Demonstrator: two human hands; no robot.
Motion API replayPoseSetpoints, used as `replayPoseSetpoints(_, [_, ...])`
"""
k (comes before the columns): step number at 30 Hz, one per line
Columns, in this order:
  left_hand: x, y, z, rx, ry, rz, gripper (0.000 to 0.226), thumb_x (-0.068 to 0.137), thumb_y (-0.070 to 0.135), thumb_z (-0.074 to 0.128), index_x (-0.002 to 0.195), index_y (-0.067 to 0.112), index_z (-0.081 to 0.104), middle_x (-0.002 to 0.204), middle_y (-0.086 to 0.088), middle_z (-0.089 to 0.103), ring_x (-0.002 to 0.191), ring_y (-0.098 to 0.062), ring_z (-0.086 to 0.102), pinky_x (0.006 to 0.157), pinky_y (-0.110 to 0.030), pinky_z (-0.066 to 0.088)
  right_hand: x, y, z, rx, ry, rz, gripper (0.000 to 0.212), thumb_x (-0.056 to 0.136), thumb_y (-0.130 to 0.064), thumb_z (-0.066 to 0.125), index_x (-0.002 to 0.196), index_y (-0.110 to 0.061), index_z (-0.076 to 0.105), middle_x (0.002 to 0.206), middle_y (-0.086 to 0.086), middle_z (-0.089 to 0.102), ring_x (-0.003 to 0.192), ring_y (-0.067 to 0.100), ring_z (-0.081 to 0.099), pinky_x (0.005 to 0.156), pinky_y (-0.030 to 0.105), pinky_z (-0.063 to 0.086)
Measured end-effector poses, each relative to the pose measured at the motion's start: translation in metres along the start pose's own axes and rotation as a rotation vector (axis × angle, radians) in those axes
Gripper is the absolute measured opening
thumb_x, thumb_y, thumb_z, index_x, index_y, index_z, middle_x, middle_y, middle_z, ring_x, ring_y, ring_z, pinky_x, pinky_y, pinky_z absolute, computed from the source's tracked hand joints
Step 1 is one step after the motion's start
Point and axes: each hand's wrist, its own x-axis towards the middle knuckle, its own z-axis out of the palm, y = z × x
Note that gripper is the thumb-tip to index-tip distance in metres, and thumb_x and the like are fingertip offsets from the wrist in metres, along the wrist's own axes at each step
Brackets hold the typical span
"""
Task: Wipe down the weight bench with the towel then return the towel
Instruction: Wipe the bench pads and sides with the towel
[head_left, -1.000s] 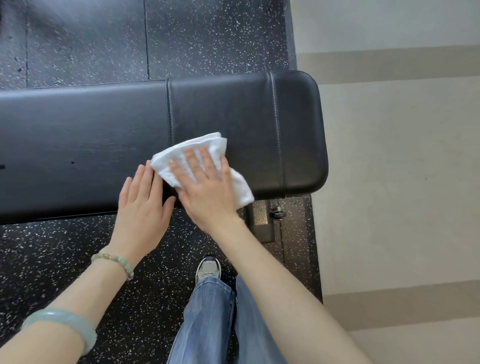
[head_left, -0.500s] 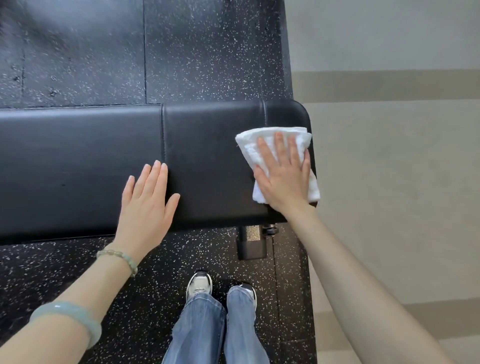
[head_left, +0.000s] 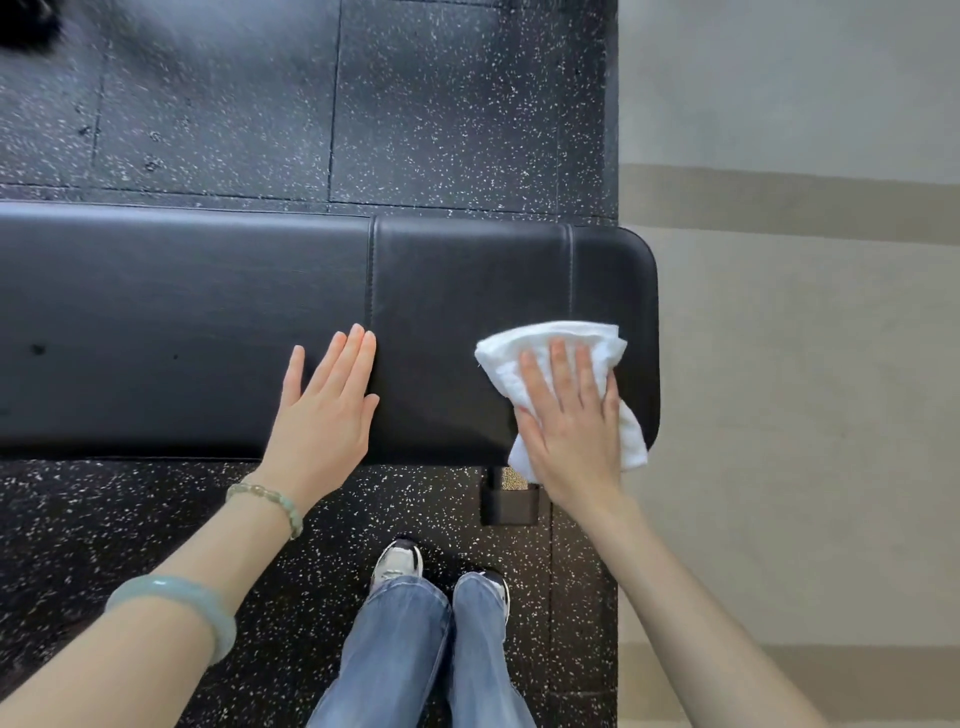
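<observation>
The white towel (head_left: 511, 364) lies at the right end of the black bench (head_left: 182, 312), long axis front to back, its near corner past the edge. Our right hand (head_left: 571, 431) presses it with straight, spread fingers; our left hand (head_left: 324, 415) rests flat on the bench.

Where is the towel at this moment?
In the head view, the white towel lies on the right end of the black bench, near its front edge, pressed under the right hand; the left hand rests on the bench further left.

Glossy leather bench (head_left: 208, 312), terry towel (head_left: 550, 343)
</observation>
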Motion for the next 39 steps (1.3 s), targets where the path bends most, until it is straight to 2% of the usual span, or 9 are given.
replayPoseSetpoints(3, [0.001, 0.001, -0.003, -0.008, 0.003, 0.000, 0.056, 0.098, 0.026, 0.033, 0.150, 0.006, 0.024, 0.155, -0.009, 0.028, 0.144, -0.023, 0.024, 0.116, -0.044, -0.003, -0.004, -0.018, 0.002, -0.055, -0.040, -0.035, 0.054, 0.096, -0.041, 0.026, 0.147, -0.023, 0.034, 0.154, 0.011, 0.026, 0.143, 0.031, 0.014, 0.112, 0.055, 0.011])
replayPoseSetpoints(8, [0.000, -0.011, -0.007, -0.027, 0.011, 0.076, 0.057, 0.097, 0.032, 0.030, 0.147, 0.004, 0.033, 0.152, -0.011, 0.035, 0.140, -0.025, 0.033, 0.115, -0.050, 0.016, 0.068, -0.048, 0.000, -0.067, -0.072, -0.113, 0.055, 0.093, -0.045, 0.028, 0.144, -0.027, 0.038, 0.152, 0.010, 0.032, 0.140, 0.034, 0.026, 0.107, 0.054, 0.010])
replayPoseSetpoints(11, [-0.001, -0.031, -0.011, -0.048, 0.033, 0.087, 0.059, 0.096, 0.035, 0.030, 0.146, 0.003, 0.034, 0.152, -0.013, 0.034, 0.140, -0.027, 0.032, 0.115, -0.048, 0.016, 0.132, -0.082, -0.009, -0.051, -0.096, -0.051, 0.060, 0.092, -0.049, 0.014, 0.148, -0.032, 0.027, 0.157, 0.006, 0.020, 0.144, 0.030, 0.013, 0.109, 0.052, 0.004])
replayPoseSetpoints(14, [-0.003, -0.064, -0.016, -0.062, 0.044, 0.027, 0.062, 0.096, 0.037, 0.031, 0.148, 0.004, 0.030, 0.154, -0.013, 0.030, 0.142, -0.026, 0.026, 0.117, -0.046, 0.011, 0.170, -0.112, -0.010, -0.064, -0.120, 0.044, 0.051, 0.099, -0.044, 0.021, 0.149, -0.033, 0.019, 0.159, 0.002, 0.009, 0.145, 0.025, 0.004, 0.111, 0.053, 0.003])
replayPoseSetpoints(19, [-0.006, -0.114, -0.023, -0.055, 0.003, -0.025, 0.064, 0.096, 0.040, 0.029, 0.149, 0.004, 0.027, 0.156, -0.012, 0.025, 0.144, -0.025, 0.020, 0.117, -0.044, 0.004, 0.111, -0.152, 0.013, 0.012, 0.009, -0.025, 0.054, 0.093, -0.039, 0.030, 0.145, -0.026, 0.035, 0.154, 0.008, 0.028, 0.142, 0.031, 0.018, 0.109, 0.052, 0.008])
replayPoseSetpoints(23, [-0.005, -0.132, -0.025, -0.045, -0.044, -0.001, 0.069, 0.093, 0.046, 0.029, 0.148, 0.005, 0.028, 0.155, -0.013, 0.026, 0.143, -0.027, 0.021, 0.117, -0.046, 0.003, 0.039, -0.185, 0.025, -0.031, -0.071, -0.072, 0.057, 0.091, -0.039, 0.036, 0.146, -0.023, 0.036, 0.154, 0.009, 0.027, 0.143, 0.030, 0.014, 0.110, 0.052, 0.010])
replayPoseSetpoints(29, [-0.005, -0.146, -0.025, -0.011, -0.079, 0.084, 0.076, 0.090, 0.053, 0.032, 0.148, 0.004, 0.029, 0.155, -0.013, 0.026, 0.143, -0.028, 0.023, 0.116, -0.053, 0.009, 0.111, -0.179, 0.020, -0.074, -0.057, -0.090, 0.055, 0.092, -0.043, 0.031, 0.143, -0.024, 0.039, 0.151, 0.009, 0.034, 0.140, 0.031, 0.023, 0.107, 0.053, 0.012])
replayPoseSetpoints(33, [-0.004, -0.148, -0.024, 0.002, -0.096, 0.110, 0.081, 0.088, 0.057, 0.034, 0.149, 0.005, 0.026, 0.156, -0.013, 0.024, 0.144, -0.027, 0.021, 0.115, -0.055, 0.011, 0.190, -0.192, 0.004, -0.092, -0.131, 0.070, 0.054, 0.097, -0.044, 0.020, 0.149, -0.029, 0.023, 0.158, 0.003, 0.014, 0.145, 0.026, 0.008, 0.111, 0.053, 0.006])
replayPoseSetpoints(39, [-0.005, -0.159, -0.028, -0.020, -0.102, 0.114, 0.082, 0.086, 0.056, 0.037, 0.149, 0.005, 0.028, 0.156, -0.015, 0.025, 0.144, -0.029, 0.020, 0.116, -0.054, 0.009, 0.104, -0.210, 0.025, -0.031, -0.021, 0.002, 0.056, 0.093, -0.038, 0.032, 0.148, -0.023, 0.029, 0.154, 0.008, 0.027, 0.143, 0.030, 0.018, 0.109, 0.055, 0.014])
